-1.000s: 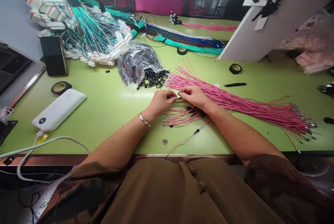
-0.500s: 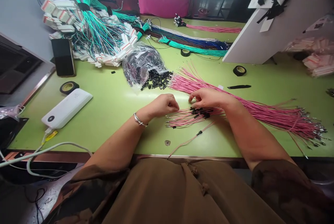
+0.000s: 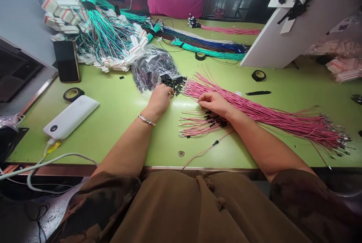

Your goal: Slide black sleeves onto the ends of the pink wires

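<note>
My left hand (image 3: 161, 101) has its fingers pinched together at the near edge of a heap of small black connector pieces (image 3: 177, 84); what sits between the fingertips is too small to make out. My right hand (image 3: 213, 104) is closed at thumb and forefinger on the end of a pink wire, beside the big bundle of pink wires (image 3: 249, 109) with bare metal terminals. Under and in front of the right wrist lies a smaller group of pink wires (image 3: 195, 124) with black pieces (image 3: 216, 119) on them. One pink wire with a black connector (image 3: 215, 142) runs to the table edge.
A clear plastic bag (image 3: 154, 67) lies behind the heap. On the left are a white power bank (image 3: 72, 116), a black tape roll (image 3: 72, 94), a phone (image 3: 67, 62) and green wire bundles (image 3: 104, 28). Another tape roll (image 3: 258, 75) and a white panel (image 3: 271, 39) stand right.
My left hand has gone forward and left, from the smaller wire group to the heap of black pieces. My right hand has shifted slightly left and forward, its fingers now pinched.
</note>
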`<state>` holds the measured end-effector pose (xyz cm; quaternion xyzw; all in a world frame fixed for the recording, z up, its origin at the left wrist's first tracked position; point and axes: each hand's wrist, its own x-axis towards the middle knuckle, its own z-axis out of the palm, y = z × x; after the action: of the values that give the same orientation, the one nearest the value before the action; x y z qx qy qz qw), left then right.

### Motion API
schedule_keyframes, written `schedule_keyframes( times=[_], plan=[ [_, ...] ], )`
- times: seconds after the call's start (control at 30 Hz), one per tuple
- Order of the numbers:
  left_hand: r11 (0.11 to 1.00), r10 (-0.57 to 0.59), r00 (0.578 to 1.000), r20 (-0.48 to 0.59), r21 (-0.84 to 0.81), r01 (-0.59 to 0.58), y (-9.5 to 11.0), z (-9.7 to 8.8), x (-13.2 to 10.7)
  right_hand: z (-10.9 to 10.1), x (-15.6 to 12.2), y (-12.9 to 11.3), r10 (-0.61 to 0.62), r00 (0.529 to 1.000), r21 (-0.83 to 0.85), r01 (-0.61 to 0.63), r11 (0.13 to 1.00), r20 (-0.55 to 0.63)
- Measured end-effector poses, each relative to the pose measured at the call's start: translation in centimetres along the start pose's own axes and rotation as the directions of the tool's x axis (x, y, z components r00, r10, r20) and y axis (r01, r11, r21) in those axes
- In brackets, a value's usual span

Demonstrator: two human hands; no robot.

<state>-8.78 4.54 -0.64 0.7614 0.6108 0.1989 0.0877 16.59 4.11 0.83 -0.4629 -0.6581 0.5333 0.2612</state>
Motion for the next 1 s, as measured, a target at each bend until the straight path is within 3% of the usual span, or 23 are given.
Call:
schedule_keyframes(
  times=[0.23,0.4,0.5,0.6,0.67,0.73,0.8,0.87,1.0],
  plan=[
    [0.987,0.069,0.996,-0.056,0.150,-0.060,0.9,1.1,-1.0,0.8,-0.2,0.0,-0.053,0.990,-0.179,0.028,0.983,-0.134],
    [0.978,0.107,0.994,-0.022,0.185,-0.101,2.4,1.2,-1.7,1.0,-0.4,0.4,-0.102,0.980,-0.230,0.061,0.971,-0.170],
    [0.989,0.112,0.994,0.013,0.098,-0.113,3.3,0.9,-1.8,1.1,-0.3,0.7,-0.122,0.977,-0.260,0.073,0.963,-0.177],
    [0.992,0.034,0.999,-0.010,-0.124,-0.035,3.6,0.6,-1.9,1.1,-0.2,0.7,-0.134,0.975,-0.272,0.083,0.959,-0.176],
    [0.930,-0.096,0.995,-0.009,-0.358,0.086,3.7,0.4,-1.9,1.1,-0.3,0.7,-0.143,0.975,-0.269,0.094,0.958,-0.169],
    [0.782,-0.213,0.976,0.045,-0.592,0.198,3.7,0.2,-2.0,1.1,-0.3,0.6,-0.144,0.978,-0.262,0.100,0.960,-0.153],
    [0.620,-0.254,0.960,0.120,-0.742,0.257,4.0,0.2,-2.1,1.1,-0.5,0.4,-0.139,0.980,-0.245,0.100,0.964,-0.146],
    [0.537,-0.236,0.958,0.164,-0.799,0.269,4.3,0.3,-2.2,1.1,-0.5,0.4,-0.135,0.979,-0.223,0.099,0.970,-0.150],
    [0.509,-0.201,0.962,0.184,-0.819,0.263,4.8,0.8,-2.3,1.1,-0.6,0.4,-0.147,0.975,-0.231,0.106,0.967,-0.166]
  ],
)
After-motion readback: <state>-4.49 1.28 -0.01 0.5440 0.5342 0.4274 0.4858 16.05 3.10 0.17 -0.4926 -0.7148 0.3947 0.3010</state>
